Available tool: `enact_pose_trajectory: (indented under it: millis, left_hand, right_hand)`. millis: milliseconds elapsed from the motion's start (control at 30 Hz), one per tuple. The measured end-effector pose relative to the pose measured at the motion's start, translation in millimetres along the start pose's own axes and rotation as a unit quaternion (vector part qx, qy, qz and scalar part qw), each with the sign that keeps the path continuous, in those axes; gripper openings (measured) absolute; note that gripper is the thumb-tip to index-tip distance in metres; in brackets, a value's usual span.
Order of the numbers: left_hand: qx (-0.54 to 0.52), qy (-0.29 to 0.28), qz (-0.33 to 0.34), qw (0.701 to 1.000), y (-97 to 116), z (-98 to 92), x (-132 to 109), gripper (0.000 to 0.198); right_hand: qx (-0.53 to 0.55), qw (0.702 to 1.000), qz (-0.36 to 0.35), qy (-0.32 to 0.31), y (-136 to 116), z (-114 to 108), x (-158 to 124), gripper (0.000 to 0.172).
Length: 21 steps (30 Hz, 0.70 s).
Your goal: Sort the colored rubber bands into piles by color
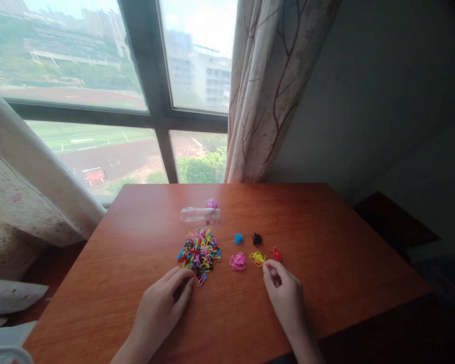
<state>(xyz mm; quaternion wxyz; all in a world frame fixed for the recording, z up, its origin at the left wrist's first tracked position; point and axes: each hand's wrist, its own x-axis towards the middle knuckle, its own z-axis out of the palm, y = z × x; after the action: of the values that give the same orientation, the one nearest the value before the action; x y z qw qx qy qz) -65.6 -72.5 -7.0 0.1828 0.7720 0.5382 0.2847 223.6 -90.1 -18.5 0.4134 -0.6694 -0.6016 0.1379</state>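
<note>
A mixed heap of small coloured elastic bands (200, 253) lies on the wooden table. My left hand (165, 298) rests at its near left edge, thumb and forefinger curled together at the bands; whatever is between them is hidden. To the right lie small sorted piles: blue bands (238, 238), black bands (257, 239), pink bands (237, 261), yellow bands (257, 258) and red bands (276, 254). My right hand (284, 288) is at the right edge of the yellow pile, just below the red one. Its fingertips are pinched together, and I cannot make out what they hold.
Behind the heap lies a clear plastic container (200, 215) with a purple piece (212, 203) beside it. The table (326, 242) ends at a window with curtains (258, 101). A white object (7, 344) shows at the lower left.
</note>
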Motion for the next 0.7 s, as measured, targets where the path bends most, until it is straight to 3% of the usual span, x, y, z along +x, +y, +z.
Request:
enact_pose_trajectory:
  millis: [233,467,700]
  left_hand:
    - [0.003,-0.003,0.001,1.000,0,-1.0,1,0.015]
    - [0.000,-0.004,0.004,1.000,0,-0.5,0,0.015]
    - [0.012,-0.005,0.006,1.000,0,-0.6,0,0.015]
  right_hand:
    - [-0.067,0.997,-0.016,0.022,13,-2,6,0.037]
    - [-0.130,0.988,-0.016,0.080,34,-22,14,0.042]
    - [-0.150,0.985,-0.003,0.091,48,-29,20,0.044]
